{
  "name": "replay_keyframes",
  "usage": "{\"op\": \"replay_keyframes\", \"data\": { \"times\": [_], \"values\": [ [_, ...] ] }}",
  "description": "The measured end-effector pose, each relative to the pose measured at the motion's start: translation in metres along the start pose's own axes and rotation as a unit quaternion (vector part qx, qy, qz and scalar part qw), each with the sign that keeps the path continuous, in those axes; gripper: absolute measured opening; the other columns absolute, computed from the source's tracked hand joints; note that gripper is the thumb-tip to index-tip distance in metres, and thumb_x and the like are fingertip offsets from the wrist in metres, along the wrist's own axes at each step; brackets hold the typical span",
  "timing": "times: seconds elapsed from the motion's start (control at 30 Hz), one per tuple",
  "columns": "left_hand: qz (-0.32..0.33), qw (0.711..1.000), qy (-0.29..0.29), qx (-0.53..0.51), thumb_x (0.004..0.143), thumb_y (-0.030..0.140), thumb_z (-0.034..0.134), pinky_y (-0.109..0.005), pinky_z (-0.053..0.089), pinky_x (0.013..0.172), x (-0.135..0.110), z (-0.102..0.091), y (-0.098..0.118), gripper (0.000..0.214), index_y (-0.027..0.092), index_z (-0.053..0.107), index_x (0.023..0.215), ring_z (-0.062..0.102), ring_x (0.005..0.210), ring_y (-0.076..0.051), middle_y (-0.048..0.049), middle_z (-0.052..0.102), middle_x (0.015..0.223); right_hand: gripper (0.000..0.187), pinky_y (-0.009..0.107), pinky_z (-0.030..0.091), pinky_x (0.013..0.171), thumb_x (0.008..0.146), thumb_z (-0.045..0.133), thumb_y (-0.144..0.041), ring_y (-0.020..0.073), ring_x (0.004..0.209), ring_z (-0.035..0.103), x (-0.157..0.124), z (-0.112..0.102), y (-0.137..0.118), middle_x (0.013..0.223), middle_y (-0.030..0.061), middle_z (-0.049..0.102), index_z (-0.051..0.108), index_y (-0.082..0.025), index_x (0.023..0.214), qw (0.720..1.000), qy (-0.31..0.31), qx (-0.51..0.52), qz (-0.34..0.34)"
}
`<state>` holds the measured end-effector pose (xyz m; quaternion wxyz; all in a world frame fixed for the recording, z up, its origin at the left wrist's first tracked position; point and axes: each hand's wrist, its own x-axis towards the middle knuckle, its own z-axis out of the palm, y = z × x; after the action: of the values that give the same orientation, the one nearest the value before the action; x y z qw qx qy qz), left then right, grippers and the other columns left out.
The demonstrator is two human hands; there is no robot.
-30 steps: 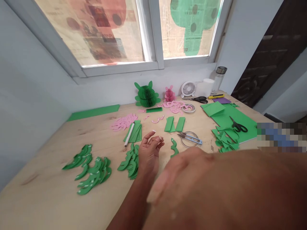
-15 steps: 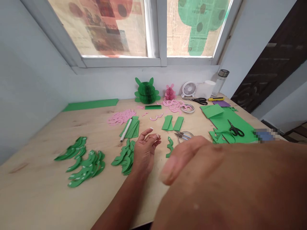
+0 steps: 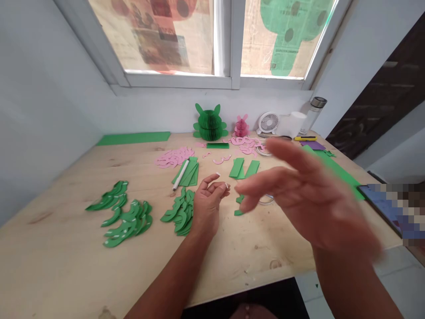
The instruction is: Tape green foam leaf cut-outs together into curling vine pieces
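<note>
My left hand (image 3: 207,203) rests palm up on the wooden table (image 3: 66,257), fingers loosely curled, holding nothing. It lies right beside a pile of curved green paper cut-outs (image 3: 179,212). My right hand (image 3: 305,195) hovers in the air over the table's right half, fingers spread and blurred by motion, empty. It covers the snips and part of the green sheet (image 3: 341,175). A single green curved piece (image 3: 239,204) lies between the two hands.
Two more piles of green cut-outs (image 3: 124,212) lie at the left. Pink cut-outs (image 3: 174,157), a white pen (image 3: 181,174) and folded green strips (image 3: 245,168) sit mid-table. At the back stand a green honeycomb figure (image 3: 210,123), a pink one (image 3: 241,127), a small fan (image 3: 267,122), a bottle (image 3: 314,113).
My right hand has drawn away from the camera and opened out over the table's right side. The view has shifted slightly. The left hand has stayed put.
</note>
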<state>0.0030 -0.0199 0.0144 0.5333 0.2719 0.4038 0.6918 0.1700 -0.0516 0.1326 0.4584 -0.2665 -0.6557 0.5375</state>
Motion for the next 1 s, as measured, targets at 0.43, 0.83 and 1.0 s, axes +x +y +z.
{"op": "replay_keyframes", "data": {
  "times": [0.43,0.83,1.0],
  "values": [
    [0.068,0.995,-0.036,0.07,0.067,0.021,0.069,-0.026,0.046,0.069,-0.007,0.004,0.004,0.04,0.018,0.051,0.103,0.059,0.066,-0.012,0.0013,0.065,0.07,0.031,0.023,0.04,0.055,0.074,0.062,-0.045,0.0101,0.058,0.057,0.025,0.006,0.122,0.069,0.004,0.067,0.066,-0.015,0.075,0.966,0.042,0.096,0.234],
    [0.1,0.985,-0.065,0.122,0.07,0.022,0.067,-0.026,0.049,0.061,-0.009,0.004,0.004,0.039,0.019,0.051,0.106,0.06,0.062,-0.013,-0.0001,0.065,0.071,0.025,0.021,0.039,0.052,0.076,0.064,-0.038,0.0078,0.052,0.052,0.027,0.007,0.132,0.064,0.0012,0.062,0.062,-0.013,0.074,0.922,-0.012,0.286,0.263],
    [0.11,0.977,-0.085,0.159,0.071,0.022,0.067,-0.029,0.049,0.068,-0.007,0.0,-0.002,0.041,0.019,0.051,0.108,0.061,0.07,-0.014,-0.002,0.065,0.077,0.022,0.02,0.037,0.05,0.074,0.066,-0.035,0.0073,0.05,0.049,0.024,0.007,0.134,0.06,-0.0005,0.058,0.062,-0.014,0.074,0.915,0.003,0.303,0.267]
  ]
}}
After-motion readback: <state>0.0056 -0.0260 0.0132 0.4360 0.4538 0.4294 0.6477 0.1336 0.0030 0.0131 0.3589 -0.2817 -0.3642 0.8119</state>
